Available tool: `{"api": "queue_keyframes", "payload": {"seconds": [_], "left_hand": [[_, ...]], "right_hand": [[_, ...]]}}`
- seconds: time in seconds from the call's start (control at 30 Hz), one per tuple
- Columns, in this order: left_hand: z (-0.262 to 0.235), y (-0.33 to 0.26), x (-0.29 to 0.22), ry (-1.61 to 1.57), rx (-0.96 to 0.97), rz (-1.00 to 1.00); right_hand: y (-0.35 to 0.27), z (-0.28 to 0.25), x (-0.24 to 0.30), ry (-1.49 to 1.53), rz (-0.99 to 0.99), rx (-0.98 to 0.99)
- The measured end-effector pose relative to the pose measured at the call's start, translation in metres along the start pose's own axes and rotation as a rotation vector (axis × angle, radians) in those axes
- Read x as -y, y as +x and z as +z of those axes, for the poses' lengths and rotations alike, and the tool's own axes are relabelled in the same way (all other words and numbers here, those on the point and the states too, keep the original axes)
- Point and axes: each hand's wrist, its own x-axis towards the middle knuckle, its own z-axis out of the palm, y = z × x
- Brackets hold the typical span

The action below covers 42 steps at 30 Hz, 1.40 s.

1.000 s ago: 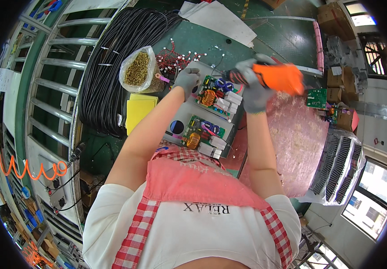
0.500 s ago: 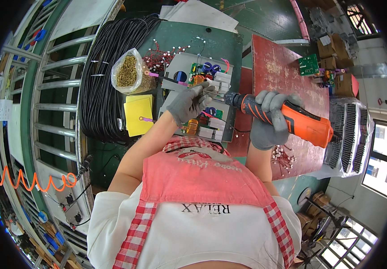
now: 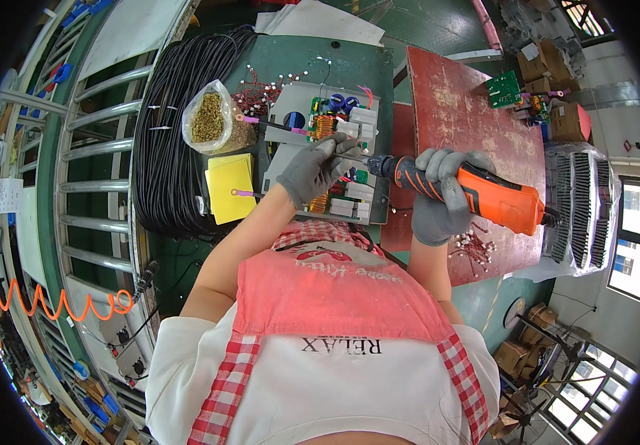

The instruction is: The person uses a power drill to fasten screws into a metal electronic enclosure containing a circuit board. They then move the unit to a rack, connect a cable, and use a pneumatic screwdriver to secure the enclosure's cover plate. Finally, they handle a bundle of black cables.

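Note:
My right hand (image 3: 444, 194), in a grey glove, is wrapped round an orange and black electric screwdriver (image 3: 501, 202). The tool lies nearly level, its thin bit pointing left toward my other hand. My left hand (image 3: 311, 175), also gloved, has thumb and fingers pinched together at the bit's tip; whatever is between them is too small to make out. Beneath and beyond it are two grey metal plates (image 3: 281, 157) carrying circuit boards. The far board (image 3: 364, 117) has blue ring coils and a copper coil (image 3: 324, 127); my left hand partly covers the near board (image 3: 353, 191).
Left of the plates stand a bag of small brass-coloured parts (image 3: 212, 119), yellow sheets (image 3: 229, 185) and a big black cable coil (image 3: 168, 148). Red-and-white wire leads (image 3: 260, 95) lie behind. A worn red table (image 3: 475, 126) at right bears another green board (image 3: 503, 90) and more leads (image 3: 471, 248).
The whole view has shifted slightly. Both hands keep nearly the same pose, with the screwdriver bit still at my left fingertips.

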Motion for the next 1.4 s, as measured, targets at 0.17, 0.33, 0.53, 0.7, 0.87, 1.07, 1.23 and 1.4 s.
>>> {"api": "queue_keyframes", "payload": {"seconds": [0.17,0.33,0.53,0.7,0.87,1.07,1.23,1.4], "left_hand": [[-0.001,-0.002,0.003,0.058,-0.044,-0.007],[0.005,-0.007,0.007,0.029,0.023,0.004],[-0.01,-0.001,0.018,0.155,-0.009,-0.073],[-0.01,-0.003,0.033,0.438,-0.165,-0.136],[-0.019,-0.021,0.029,0.409,-0.196,-0.092],[-0.031,-0.025,0.01,0.372,-0.135,0.0],[-0.024,-0.023,-0.001,0.355,-0.272,-0.009],[-0.033,-0.014,0.0,0.359,-0.336,0.035]], "right_hand": [[-0.006,-0.001,0.0,-0.005,-0.013,0.037],[-0.011,0.001,0.002,-0.03,-0.055,-0.057],[-0.014,-0.007,-0.003,-0.044,-0.05,-0.144],[-0.011,-0.021,-0.016,-0.158,-0.098,-0.135],[-0.011,-0.061,-0.048,-0.466,0.048,-0.296],[-0.005,-0.093,-0.085,-0.422,0.065,-0.363],[0.0,-0.09,-0.094,-0.392,0.123,-0.362],[0.005,-0.091,-0.096,-0.358,0.144,-0.346]]}}
